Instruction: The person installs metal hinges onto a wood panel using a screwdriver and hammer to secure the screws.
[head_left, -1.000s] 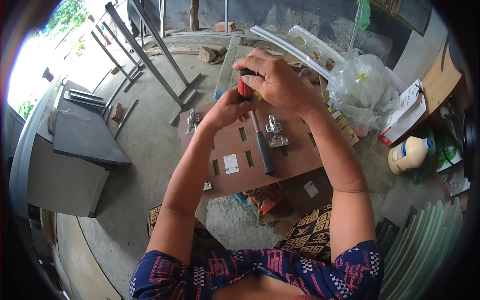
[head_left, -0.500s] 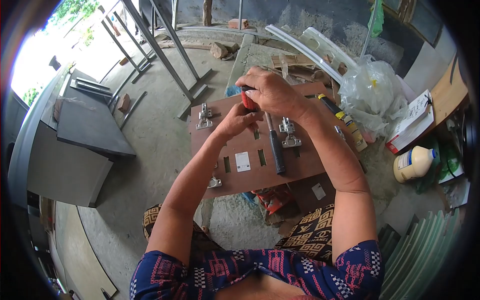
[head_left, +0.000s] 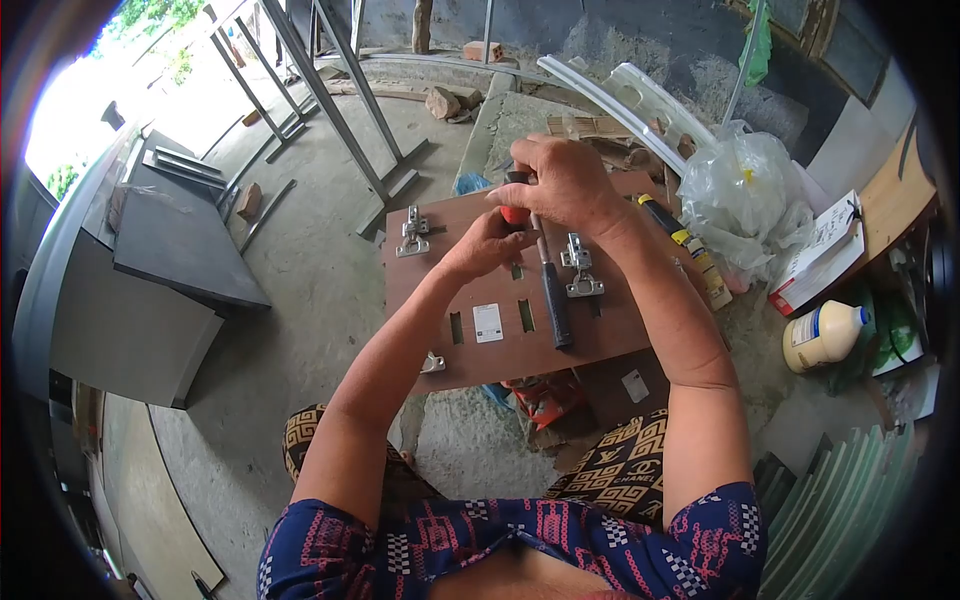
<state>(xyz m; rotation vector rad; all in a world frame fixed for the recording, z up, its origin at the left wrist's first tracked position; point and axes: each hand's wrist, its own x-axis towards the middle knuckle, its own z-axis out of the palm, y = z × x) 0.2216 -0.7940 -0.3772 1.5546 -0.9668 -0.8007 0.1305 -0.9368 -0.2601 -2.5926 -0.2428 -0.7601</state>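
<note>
A red and black handle (head_left: 515, 214), perhaps a screwdriver's, stands over the brown board (head_left: 405, 290). My right hand (head_left: 568, 188) grips its black top. Lower down, the fingers of my left hand (head_left: 486, 245) are closed round its red part; the tip is hidden. Right beside my hands lies a hammer (head_left: 555, 305) with a dark grip. Metal hinges sit on the board, one (head_left: 412, 232) at the left and another (head_left: 580, 266) right of the hammer. A white label (head_left: 487, 323) is stuck near the middle.
A yellow and black tube (head_left: 665, 218) lies on the board's right edge. Beyond it are a clear plastic bag (head_left: 745, 185), a white box (head_left: 820, 255) and a cream bottle (head_left: 825, 332). Metal frames (head_left: 345, 120) stand at the back left, near a grey panel (head_left: 185, 240).
Both hands have shifted slightly to the right, and the red and black handle is more upright. My right hand has turned on its top. The view has moved a little.
</note>
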